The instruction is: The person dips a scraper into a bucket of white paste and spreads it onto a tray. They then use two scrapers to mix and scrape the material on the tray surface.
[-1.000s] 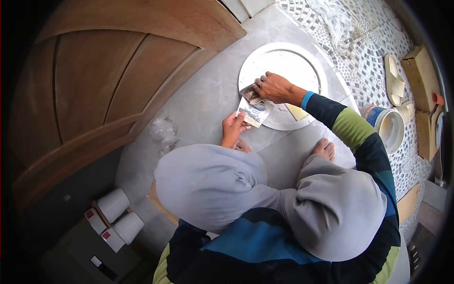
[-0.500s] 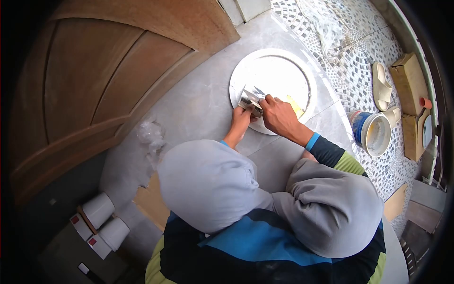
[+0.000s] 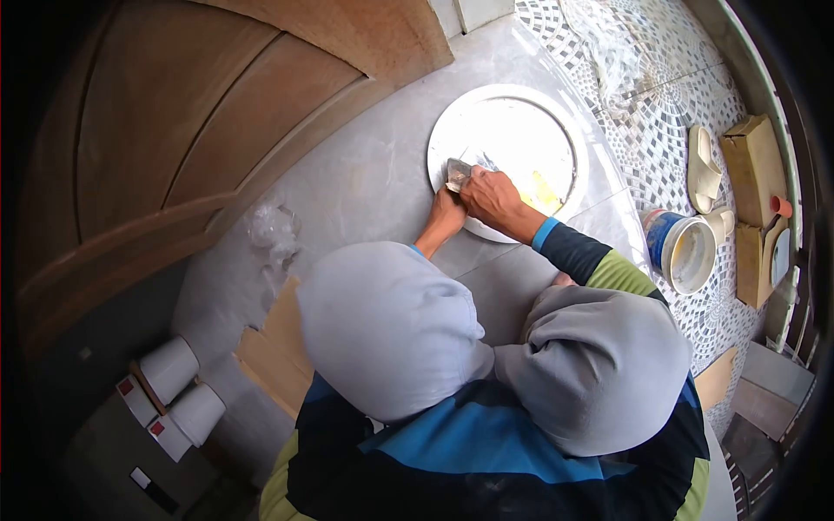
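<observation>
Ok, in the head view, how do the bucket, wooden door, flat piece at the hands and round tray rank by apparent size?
Largest to smallest:
1. Wooden door, though only partly in view
2. Round tray
3. Bucket
4. Flat piece, judging only its visible part

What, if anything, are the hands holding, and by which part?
A flat, grey, metal-looking blade, apparently by its near end: its far end sticks out between left hand and right hand. Fingers hide each hand's exact grip.
</observation>
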